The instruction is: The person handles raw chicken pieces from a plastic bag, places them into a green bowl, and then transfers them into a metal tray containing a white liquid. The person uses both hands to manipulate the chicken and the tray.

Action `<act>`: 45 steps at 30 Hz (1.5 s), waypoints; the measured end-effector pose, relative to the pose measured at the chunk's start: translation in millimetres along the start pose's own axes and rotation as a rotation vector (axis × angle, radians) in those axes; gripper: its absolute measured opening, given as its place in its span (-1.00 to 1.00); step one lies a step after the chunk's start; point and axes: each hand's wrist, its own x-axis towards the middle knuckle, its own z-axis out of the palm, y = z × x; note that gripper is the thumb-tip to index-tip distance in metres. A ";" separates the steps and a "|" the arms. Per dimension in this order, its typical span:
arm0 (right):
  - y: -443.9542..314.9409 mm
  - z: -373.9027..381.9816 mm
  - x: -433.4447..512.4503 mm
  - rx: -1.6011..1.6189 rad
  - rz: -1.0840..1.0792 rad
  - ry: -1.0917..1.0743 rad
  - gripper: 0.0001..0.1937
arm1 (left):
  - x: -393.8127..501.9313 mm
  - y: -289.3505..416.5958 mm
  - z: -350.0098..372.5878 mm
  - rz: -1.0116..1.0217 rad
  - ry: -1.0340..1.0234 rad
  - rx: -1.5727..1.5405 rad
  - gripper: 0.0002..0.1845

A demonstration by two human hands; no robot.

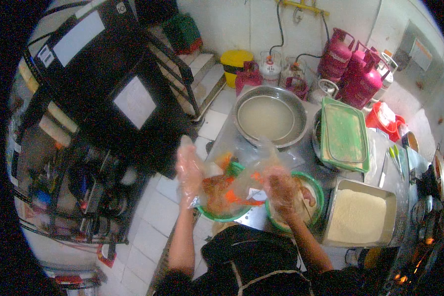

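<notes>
A clear plastic bag [259, 166] with orange-red print hangs in front of me. My right hand [281, 188] is closed on it, above a green-rimmed basin [320, 196] that holds what looks like raw meat. My left hand [189, 174], in a clear plastic glove, is raised upright at the left edge of the other green basin [222, 218]. That basin holds orange-brown food, partly hidden behind the bag. Whether my left fingers touch the bag is blurred.
A large metal bowl of cloudy liquid [266, 114] stands behind the basins. To the right are a green tray [346, 133], a metal pan of pale flour-like powder [359, 218], a knife [383, 172] and green-handled scissors [395, 155]. Gas cylinders [362, 81] stand beyond; small flames [403, 278] burn at lower right.
</notes>
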 end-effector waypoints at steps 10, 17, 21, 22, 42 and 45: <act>3.5 187.6 -2.3 0.292 0.371 -0.402 -0.74 | 38.1 49.5 -66.5 0.265 -0.005 0.390 -0.50; 17.7 252.9 -4.1 0.697 0.455 -0.048 -0.65 | 30.7 56.7 -68.4 -0.039 -0.173 -0.084 -0.64; 17.4 180.4 -16.0 0.562 0.143 -0.312 -0.61 | 13.1 56.8 -57.3 -0.020 -0.238 -0.255 -0.71; 18.2 155.6 -22.6 0.603 0.007 -0.308 -0.59 | 10.2 56.5 -53.2 0.047 -0.206 -0.233 -0.73; -54.6 1.3 101.5 0.027 -0.553 -0.216 -0.45 | 62.8 77.0 -71.9 0.373 -0.359 -0.331 -0.77; -55.3 3.3 112.8 0.040 -0.563 -0.198 -0.52 | 76.6 84.7 -75.6 0.447 -0.364 -0.353 -0.77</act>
